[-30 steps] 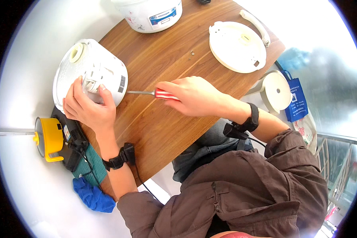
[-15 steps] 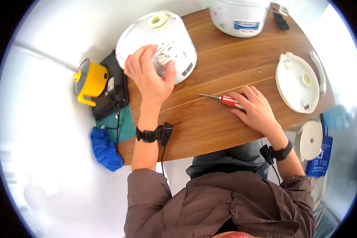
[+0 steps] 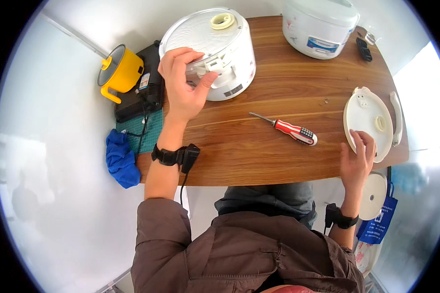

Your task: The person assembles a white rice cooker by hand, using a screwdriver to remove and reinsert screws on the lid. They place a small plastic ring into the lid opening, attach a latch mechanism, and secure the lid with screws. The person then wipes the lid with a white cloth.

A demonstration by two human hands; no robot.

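An upturned white rice cooker (image 3: 239, 53) stands at the back left, its metal underside up with a cream ring on it. My left hand (image 3: 183, 80) is curled round a white fitting on its side, thumb and fingers gripping it. At the right lies a cream round base cover (image 3: 364, 115), hollow side up. My right hand (image 3: 358, 158) is at its near rim, fingers over the edge and thumb outside; part of the rim is hidden. A red, white and blue-handled screwdriver (image 3: 296, 132) lies on the table between my hands.
Another rice cooker (image 3: 318, 29) stands upright at the back. A pale curved handle (image 3: 397, 119) lies beside the cover. At the left are a yellow pot (image 3: 122, 71), a black case (image 3: 149, 100), a green mat (image 3: 154, 132) and a blue cloth (image 3: 122, 161). A blue bag (image 3: 379, 219) hangs below right.
My right hand has left the screwdriver and moved right to the base cover. My left hand stays at the cooker's side fitting. The whole view has shifted slightly.
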